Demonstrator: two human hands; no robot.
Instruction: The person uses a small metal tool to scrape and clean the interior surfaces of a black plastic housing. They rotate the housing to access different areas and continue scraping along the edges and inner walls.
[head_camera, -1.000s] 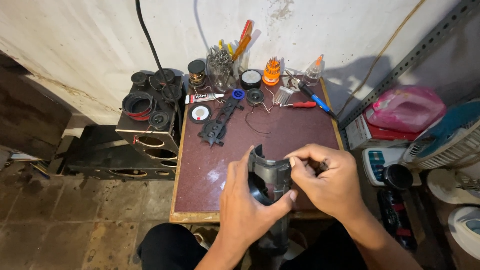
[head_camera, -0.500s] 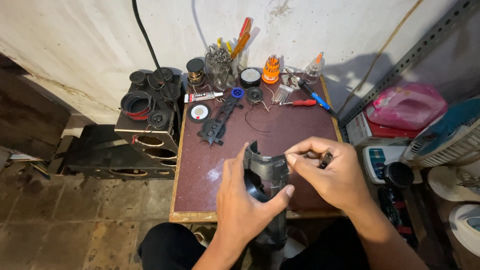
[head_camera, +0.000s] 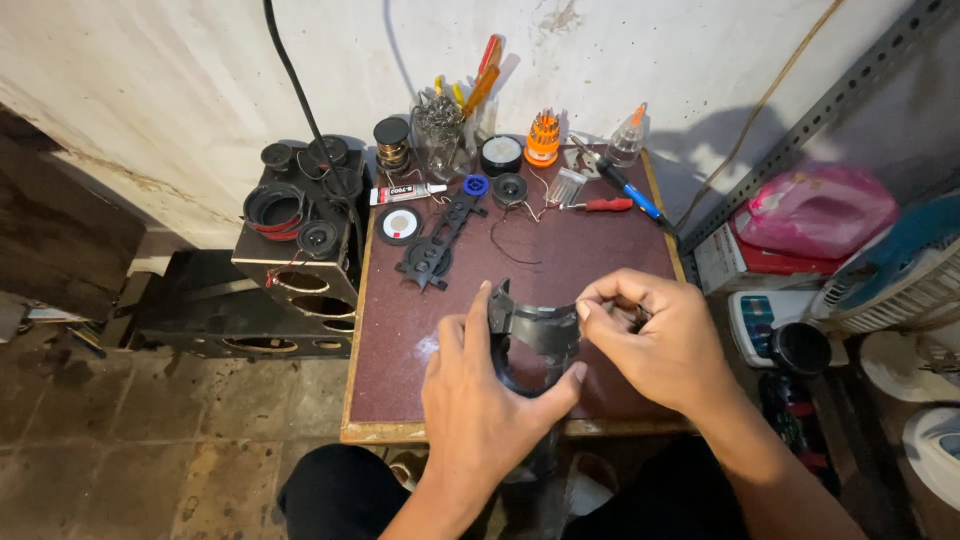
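My left hand (head_camera: 480, 400) grips a black plastic casing (head_camera: 535, 335), a curved tube-like shell, and holds it above the near edge of a small maroon-topped table (head_camera: 400, 350). My right hand (head_camera: 655, 340) pinches the casing's upper right rim with thumb and forefinger; a small dark part shows between its fingers. Most of the casing's lower part is hidden behind my left hand.
At the table's far end lie a black perforated bracket (head_camera: 435, 245), a glue tube (head_camera: 405, 192), small speakers (head_camera: 510, 188), a red screwdriver (head_camera: 600, 205), an orange bit set (head_camera: 543, 138) and a jar of tools (head_camera: 438, 130). A black speaker box (head_camera: 300, 240) stands left; a metal rack (head_camera: 820, 110) and appliances crowd the right.
My right hand has shifted slightly right and lower along the casing's rim. My left hand has kept its grip, and the casing has turned a little.
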